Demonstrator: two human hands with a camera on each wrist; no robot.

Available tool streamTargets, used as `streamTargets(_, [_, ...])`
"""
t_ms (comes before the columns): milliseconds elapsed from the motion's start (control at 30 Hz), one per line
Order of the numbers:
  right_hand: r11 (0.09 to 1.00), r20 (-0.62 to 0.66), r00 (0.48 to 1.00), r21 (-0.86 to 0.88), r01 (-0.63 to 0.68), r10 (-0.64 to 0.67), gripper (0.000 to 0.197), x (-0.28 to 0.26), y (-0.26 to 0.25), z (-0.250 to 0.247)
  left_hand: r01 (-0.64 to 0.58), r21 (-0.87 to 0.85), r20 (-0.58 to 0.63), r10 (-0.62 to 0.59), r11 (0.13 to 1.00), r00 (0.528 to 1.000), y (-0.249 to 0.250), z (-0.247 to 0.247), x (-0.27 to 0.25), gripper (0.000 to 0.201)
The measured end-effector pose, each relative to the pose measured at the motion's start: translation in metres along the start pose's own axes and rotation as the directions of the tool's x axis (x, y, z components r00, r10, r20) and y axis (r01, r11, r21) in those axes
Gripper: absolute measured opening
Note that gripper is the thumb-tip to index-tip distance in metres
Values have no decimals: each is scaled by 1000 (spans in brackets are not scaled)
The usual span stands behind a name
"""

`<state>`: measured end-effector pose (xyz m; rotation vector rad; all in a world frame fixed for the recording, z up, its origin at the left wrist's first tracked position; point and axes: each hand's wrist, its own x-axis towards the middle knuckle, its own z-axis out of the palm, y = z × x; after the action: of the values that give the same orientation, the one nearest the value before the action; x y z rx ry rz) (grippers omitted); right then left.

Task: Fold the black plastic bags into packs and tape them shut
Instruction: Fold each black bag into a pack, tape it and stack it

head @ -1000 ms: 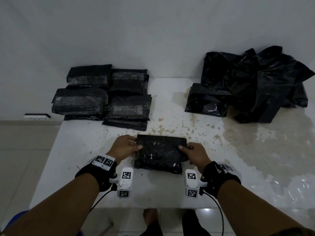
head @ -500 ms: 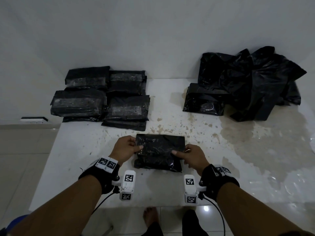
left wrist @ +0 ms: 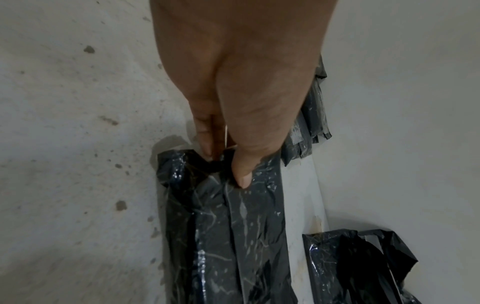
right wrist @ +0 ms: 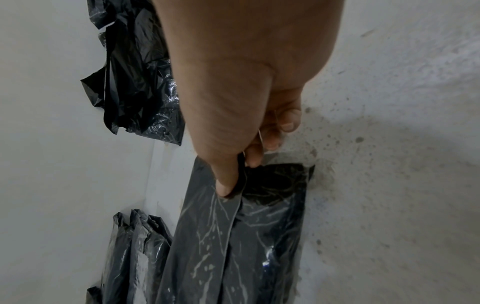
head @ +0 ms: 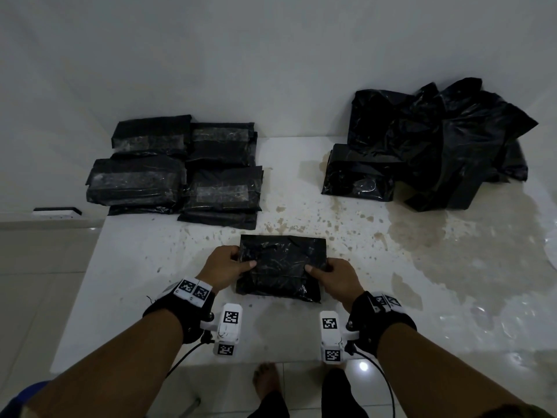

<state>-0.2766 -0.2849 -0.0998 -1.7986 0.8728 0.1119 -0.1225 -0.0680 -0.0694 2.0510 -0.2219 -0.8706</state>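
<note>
Both my hands — left hand [head: 224, 268] and right hand [head: 333, 277] — now pinch the folded pack [head: 281, 268] between them, its top flap drawn nearer me, so taping comes next, I judge.

A white table [head: 346, 336] carries brown stains — specks across its middle, a broad blotch toward the right [head: 470, 254]. Behind it rises a plain white wall [head: 271, 61]. To the left, on a low ledge, lies a small white-and-black object [head: 56, 212] — too small to identify. Pale floor tiles [head: 36, 297] show below.
</note>
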Motion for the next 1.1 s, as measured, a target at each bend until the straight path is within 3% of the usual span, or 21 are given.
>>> streamTargets(133, [1000,1,1000,22,14,-14,44,-1,0,0,30,-10,-43,-30,1000,999,-8,3,5,43])
streamTargets(167, [1000,2,1000,13,20,-20,42,-2,-1,-1,32,-9,-53,-32,999,998,-9,4,6,43])
streamTargets(233, [999,-12,999,-8,34,-34,47,-4,-2,-3,31,-4,-102,-31,1000,994,-10,6,5,25])
streamTargets(300, [999,-24,999,-15,35,-35,53,-4,-3,-2,53,-40,-133,-58,998,989,-9,7,3,36])
streamTargets(367, [1000,-41,999,0,30,-29,55,-3,-1,-2,70,-83,-142,-81,994,986,-8,6,4,35])
streamTargets(467, [1000,-111,994,24,-9,12,52,2,-1,-8,70,-123,-156,-89,990,984,-7,0,12,66])
streamTargets(533, [1000,-137,990,20,-16,19,51,6,-2,-13,69,-181,-174,-101,981,980,1,-2,14,68])
streamTargets(700, [993,-190,982,-119,-11,-12,45,20,-9,-18,30,-111,-72,-38,993,997,20,-1,26,68])
streamTargets(800, [950,-181,970,-292,106,-164,48,35,-18,-19,9,-89,-52,-14,996,999,22,-2,36,65])
streamTargets(867, [894,-76,962,-396,212,-262,48,44,-24,-17,-4,-22,-12,3,1000,1000,22,-4,41,57])
streamTargets(1000, [872,129,960,-402,280,-249,43,57,-38,-13,-64,86,-10,65,994,998,16,-7,49,29])
streamTargets(1100, [871,154,961,-407,274,-231,22,64,-43,-13,-85,74,-6,85,994,996,13,-7,53,19])
